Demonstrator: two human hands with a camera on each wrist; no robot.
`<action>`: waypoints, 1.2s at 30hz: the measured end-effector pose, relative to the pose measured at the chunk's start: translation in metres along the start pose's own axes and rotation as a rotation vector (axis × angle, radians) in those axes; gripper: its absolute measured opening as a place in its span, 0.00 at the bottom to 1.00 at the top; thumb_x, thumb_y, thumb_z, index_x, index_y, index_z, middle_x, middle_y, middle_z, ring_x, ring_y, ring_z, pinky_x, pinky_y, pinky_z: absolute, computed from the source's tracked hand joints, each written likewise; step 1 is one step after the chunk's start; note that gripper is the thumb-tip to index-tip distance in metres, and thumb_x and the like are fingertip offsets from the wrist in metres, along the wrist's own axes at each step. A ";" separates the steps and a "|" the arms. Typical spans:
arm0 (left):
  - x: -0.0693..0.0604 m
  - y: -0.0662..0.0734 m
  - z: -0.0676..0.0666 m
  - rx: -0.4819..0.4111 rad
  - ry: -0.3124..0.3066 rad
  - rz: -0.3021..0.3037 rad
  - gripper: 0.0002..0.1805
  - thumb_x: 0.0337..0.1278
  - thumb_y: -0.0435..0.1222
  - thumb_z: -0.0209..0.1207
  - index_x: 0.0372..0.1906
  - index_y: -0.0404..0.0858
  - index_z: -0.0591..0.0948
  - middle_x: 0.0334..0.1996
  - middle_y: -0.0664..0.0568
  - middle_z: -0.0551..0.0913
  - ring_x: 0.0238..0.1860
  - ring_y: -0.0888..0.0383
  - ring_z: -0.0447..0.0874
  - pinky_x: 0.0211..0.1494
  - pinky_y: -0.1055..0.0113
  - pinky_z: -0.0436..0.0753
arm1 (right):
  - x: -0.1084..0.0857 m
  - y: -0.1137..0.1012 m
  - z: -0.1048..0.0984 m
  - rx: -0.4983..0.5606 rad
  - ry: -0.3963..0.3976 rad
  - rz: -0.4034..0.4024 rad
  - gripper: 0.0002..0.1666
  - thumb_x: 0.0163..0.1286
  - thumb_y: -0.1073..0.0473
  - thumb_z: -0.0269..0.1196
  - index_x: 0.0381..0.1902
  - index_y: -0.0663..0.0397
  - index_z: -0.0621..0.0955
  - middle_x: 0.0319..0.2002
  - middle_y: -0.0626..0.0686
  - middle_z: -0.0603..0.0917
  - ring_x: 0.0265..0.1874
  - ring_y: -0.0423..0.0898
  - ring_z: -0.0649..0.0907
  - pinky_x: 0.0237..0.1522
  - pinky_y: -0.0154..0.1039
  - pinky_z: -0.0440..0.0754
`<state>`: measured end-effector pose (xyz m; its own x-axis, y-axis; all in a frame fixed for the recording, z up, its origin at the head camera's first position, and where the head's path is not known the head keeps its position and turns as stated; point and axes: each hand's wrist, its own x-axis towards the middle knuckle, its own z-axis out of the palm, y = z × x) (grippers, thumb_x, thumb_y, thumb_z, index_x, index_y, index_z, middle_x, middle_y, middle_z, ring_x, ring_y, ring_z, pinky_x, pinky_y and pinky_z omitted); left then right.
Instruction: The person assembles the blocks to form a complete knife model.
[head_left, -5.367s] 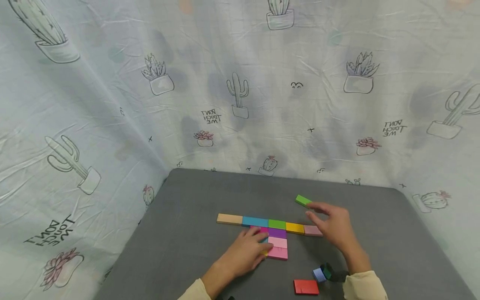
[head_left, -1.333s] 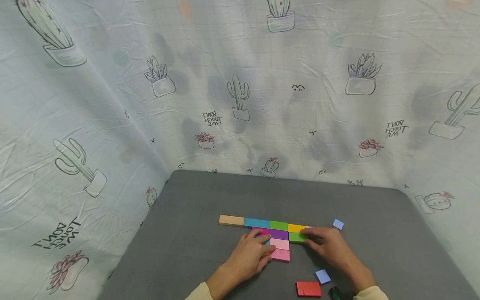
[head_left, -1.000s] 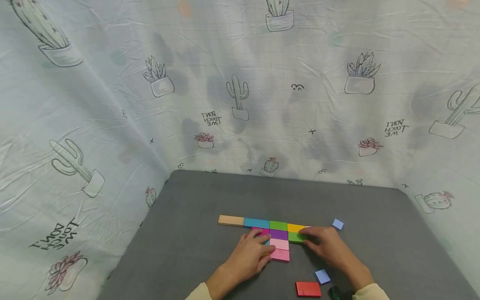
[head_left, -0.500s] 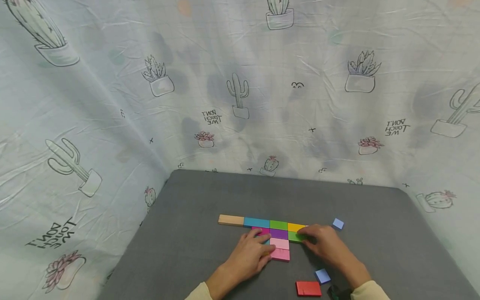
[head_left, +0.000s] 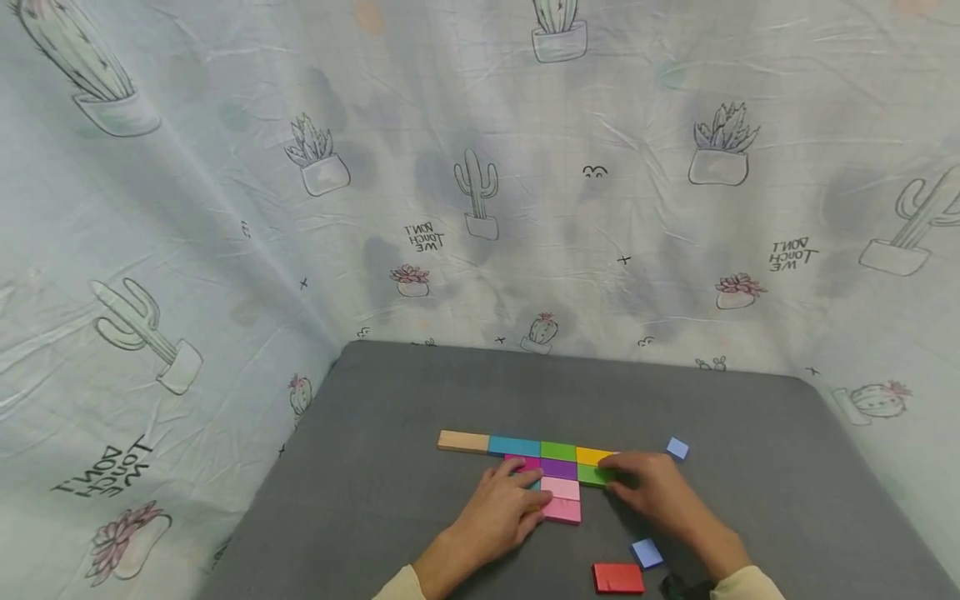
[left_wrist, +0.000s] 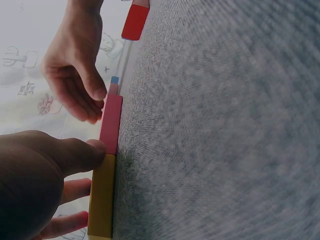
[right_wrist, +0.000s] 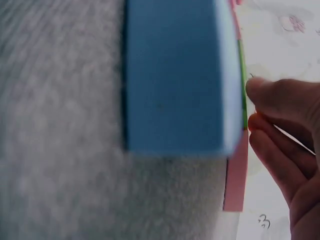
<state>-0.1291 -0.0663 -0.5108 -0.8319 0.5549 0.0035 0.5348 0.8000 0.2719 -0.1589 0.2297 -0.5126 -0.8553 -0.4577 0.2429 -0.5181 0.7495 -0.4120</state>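
Observation:
Flat coloured blocks lie joined on a grey table. The back row runs from a tan block (head_left: pixel 462 442) through a blue block (head_left: pixel 514 446), a green block (head_left: pixel 558 451) and a yellow block (head_left: pixel 596 456). Below it are a purple block (head_left: pixel 558 470) and two pink blocks (head_left: pixel 561 510). My left hand (head_left: pixel 491 512) rests over the left blocks, its thumb touching the pink-yellow seam in the left wrist view. My right hand (head_left: pixel 660 492) pinches the right end of a second green block (head_left: pixel 591 475), set against the yellow one. That hand partly covers the row's right end.
A small light-blue block (head_left: pixel 677 448) lies behind my right hand. Another light-blue block (head_left: pixel 647 553) and a red block (head_left: pixel 618 577) lie nearer the front. A cactus-print curtain (head_left: pixel 480 275) closes off the table's back and sides.
From the back right, the second green block has come to the yellow block's front side with my right hand. The rear light-blue block has come into view. Lately both hands stay almost still.

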 end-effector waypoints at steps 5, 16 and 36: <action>0.001 0.000 0.001 -0.007 -0.010 0.008 0.19 0.72 0.50 0.71 0.65 0.64 0.89 0.73 0.61 0.83 0.79 0.48 0.73 0.71 0.35 0.83 | -0.016 -0.003 -0.008 0.045 0.082 0.074 0.22 0.58 0.62 0.85 0.52 0.46 0.94 0.48 0.43 0.95 0.46 0.44 0.93 0.50 0.49 0.94; 0.002 -0.005 0.002 0.012 0.020 0.043 0.18 0.73 0.49 0.70 0.64 0.63 0.90 0.72 0.60 0.84 0.77 0.48 0.74 0.70 0.36 0.83 | -0.073 -0.022 -0.015 0.291 0.037 0.529 0.22 0.63 0.56 0.83 0.55 0.48 0.93 0.51 0.47 0.94 0.52 0.47 0.92 0.56 0.48 0.92; 0.005 -0.008 0.001 0.008 0.006 0.016 0.19 0.73 0.49 0.71 0.64 0.64 0.89 0.72 0.61 0.84 0.78 0.48 0.74 0.70 0.36 0.83 | -0.130 -0.037 0.013 0.309 -0.015 0.788 0.24 0.63 0.49 0.82 0.56 0.46 0.92 0.52 0.47 0.94 0.43 0.36 0.91 0.45 0.31 0.90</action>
<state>-0.1372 -0.0697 -0.5137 -0.8242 0.5661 0.0140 0.5492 0.7930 0.2638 -0.0285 0.2550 -0.5400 -0.9643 0.1362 -0.2270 0.2569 0.6886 -0.6781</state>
